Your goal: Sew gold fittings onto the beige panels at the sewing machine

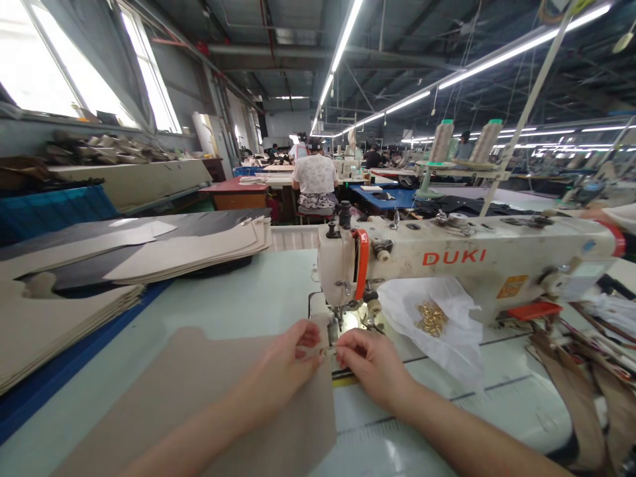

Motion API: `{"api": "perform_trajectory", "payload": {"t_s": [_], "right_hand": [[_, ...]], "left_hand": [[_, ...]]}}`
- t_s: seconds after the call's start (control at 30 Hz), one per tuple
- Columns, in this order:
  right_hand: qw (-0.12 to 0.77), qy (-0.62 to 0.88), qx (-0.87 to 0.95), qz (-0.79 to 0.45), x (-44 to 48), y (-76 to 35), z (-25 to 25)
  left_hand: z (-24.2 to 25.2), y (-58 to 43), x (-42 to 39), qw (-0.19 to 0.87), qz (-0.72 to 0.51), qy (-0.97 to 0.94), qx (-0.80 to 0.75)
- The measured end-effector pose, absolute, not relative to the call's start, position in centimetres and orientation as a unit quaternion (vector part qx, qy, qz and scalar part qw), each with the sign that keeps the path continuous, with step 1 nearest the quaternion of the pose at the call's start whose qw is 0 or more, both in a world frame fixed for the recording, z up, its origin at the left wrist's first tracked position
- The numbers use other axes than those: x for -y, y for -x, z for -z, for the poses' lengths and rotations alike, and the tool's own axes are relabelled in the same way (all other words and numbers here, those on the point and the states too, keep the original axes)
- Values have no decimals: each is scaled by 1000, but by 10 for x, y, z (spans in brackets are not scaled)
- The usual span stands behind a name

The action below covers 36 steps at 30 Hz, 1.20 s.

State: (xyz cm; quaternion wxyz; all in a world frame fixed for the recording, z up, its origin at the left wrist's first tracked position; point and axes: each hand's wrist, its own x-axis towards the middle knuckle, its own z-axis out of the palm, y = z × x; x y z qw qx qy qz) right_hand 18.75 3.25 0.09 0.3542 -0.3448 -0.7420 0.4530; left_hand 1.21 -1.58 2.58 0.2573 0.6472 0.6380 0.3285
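Note:
A large beige fabric panel (199, 384) lies flat on the pale table in front of the sewing machine (447, 258). At the panel's right edge, just before the needle area, is a small light tab with a bit of metal (328, 351). My left hand (291, 361) rests over the panel, its thumb and fingertips closed on the tab's left side. From the right, my right hand (372, 364) pinches the tab's other end between thumb and forefinger. The fingertips hide much of it, and the metal part's exact shape is too small to tell.
A white plastic bag (457, 298) holding small gold metal pieces (431, 319) lies against the machine. Stacked beige panels (189, 255) stand on the left. Brown straps (586, 391) hang at right. A seated person (315, 173) is farther ahead.

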Motion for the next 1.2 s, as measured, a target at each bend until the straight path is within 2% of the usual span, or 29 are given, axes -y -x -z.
{"api": "perform_trajectory", "payload": {"t_s": [0.13,0.23,0.4,0.7,0.9,1.2], "right_hand": [[305,393,683,-535,-38,-186,-4],[249,433,660,-562,-42,-183,-10],[190,451,658,-572,-50,-173,-18],[110,455,672,-574,-60,-161,-21],[91,462,684,-557,-63,-159,-25],[88,475,708,-515,-60,-159,-29]], "left_hand": [[-17,4,16,85,-255,-725,-634],[0,5,24,27,-199,-761,-617],[16,-4,44,11,-174,-751,-637],[6,-7,36,-22,-254,-765,-591],[-4,-19,14,-58,-260,-813,-518],[2,-22,11,-86,-255,-824,-499]]}}
